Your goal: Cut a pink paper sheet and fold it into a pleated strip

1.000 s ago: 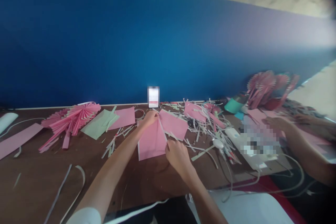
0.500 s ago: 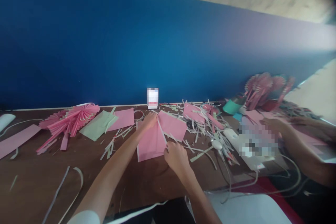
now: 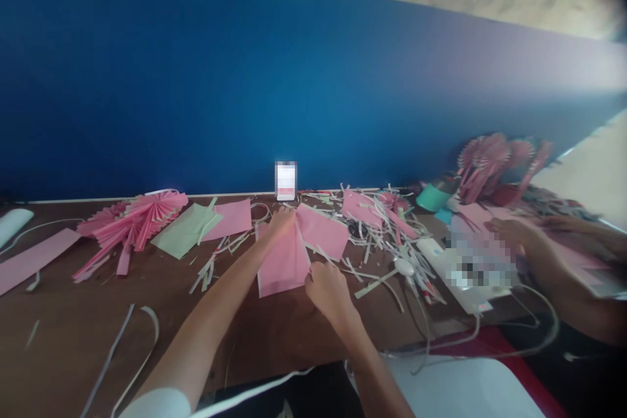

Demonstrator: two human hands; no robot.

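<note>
A pink sheet of paper (image 3: 281,268) with a pale edge strip lies on the brown table in front of me. My left hand (image 3: 283,219) reaches across it, its fingers bunched at the sheet's far edge. At the lower right corner, my right hand (image 3: 329,282) is curled with its fingertips at the paper's edge. Another pink sheet (image 3: 324,233) lies slanted against the first on the right. Behind my left hand a phone (image 3: 286,181) stands upright, its screen lit.
To the left are pleated pink paper fans (image 3: 140,222) and a green sheet (image 3: 181,232). Paper strips (image 3: 372,235) litter the right side, by a white power strip (image 3: 453,284) and a teal container (image 3: 434,197). Another person's hands (image 3: 519,241) are at the far right. A blue partition (image 3: 274,78) rises behind.
The view has shifted very slightly. Both my hands stay in the same places on the pink sheet.
</note>
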